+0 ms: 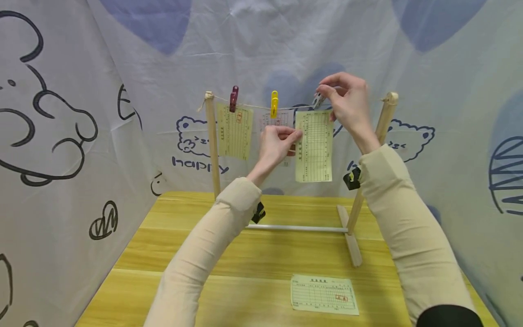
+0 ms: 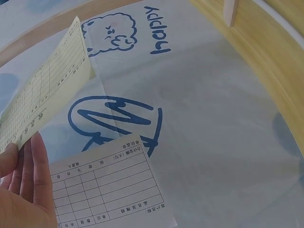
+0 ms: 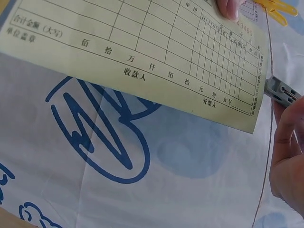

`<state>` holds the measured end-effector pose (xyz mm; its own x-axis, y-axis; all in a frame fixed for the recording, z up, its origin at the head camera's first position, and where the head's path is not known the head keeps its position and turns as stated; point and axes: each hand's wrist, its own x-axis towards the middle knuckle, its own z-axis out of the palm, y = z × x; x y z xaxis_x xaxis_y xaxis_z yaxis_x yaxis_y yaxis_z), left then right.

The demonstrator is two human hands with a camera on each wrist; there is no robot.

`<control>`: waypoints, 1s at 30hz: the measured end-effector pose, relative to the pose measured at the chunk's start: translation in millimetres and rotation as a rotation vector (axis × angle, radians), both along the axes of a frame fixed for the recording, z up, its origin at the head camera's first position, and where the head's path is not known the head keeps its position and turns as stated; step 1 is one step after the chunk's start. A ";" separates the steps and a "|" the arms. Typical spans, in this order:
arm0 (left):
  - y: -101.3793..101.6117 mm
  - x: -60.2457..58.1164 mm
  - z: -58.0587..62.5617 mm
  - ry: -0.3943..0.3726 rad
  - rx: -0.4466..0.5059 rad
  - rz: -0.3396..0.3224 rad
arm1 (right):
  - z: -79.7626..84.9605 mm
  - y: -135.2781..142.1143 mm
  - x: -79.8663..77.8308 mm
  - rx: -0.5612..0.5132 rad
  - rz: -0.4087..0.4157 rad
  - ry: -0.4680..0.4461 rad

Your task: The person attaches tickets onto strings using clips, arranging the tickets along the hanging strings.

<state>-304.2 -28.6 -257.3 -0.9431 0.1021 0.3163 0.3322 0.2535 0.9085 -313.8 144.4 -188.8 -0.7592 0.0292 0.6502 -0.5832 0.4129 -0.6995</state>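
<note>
A pale yellow receipt slip [image 1: 314, 147] hangs upright just under the string [image 1: 298, 107], its left edge pinched by my left hand [image 1: 274, 146] between thumb and fingers. My right hand [image 1: 349, 101] pinches a grey clothespin [image 1: 318, 100] above the slip's top edge. In the right wrist view the tip of that clothespin [image 3: 283, 91] is at the string, close to the edge of the slip [image 3: 156, 52]; whether it grips the paper I cannot tell. Behind my left hand, a pinkish slip [image 1: 282, 119] hangs from a yellow clothespin [image 1: 274, 104], partly hidden.
Another yellow slip [image 1: 234, 131] hangs at left from a dark red clothespin [image 1: 234, 99]. The string runs between two wooden posts [image 1: 213, 150], joined low down by a white rod [image 1: 298, 228]. One slip with a red stamp [image 1: 324, 295] lies on the wooden table [image 1: 245, 290].
</note>
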 end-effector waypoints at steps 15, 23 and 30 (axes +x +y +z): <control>1.2 -4.6 1.2 -0.002 0.020 0.017 | 1.9 -2.9 -0.1 0.125 -0.069 -0.039; 1.9 -4.9 1.4 0.003 0.026 0.000 | 1.8 -2.2 0.9 0.168 -0.069 -0.076; 2.5 -7.2 1.9 -0.014 0.019 0.009 | 3.9 -1.2 2.3 0.180 -0.045 -0.134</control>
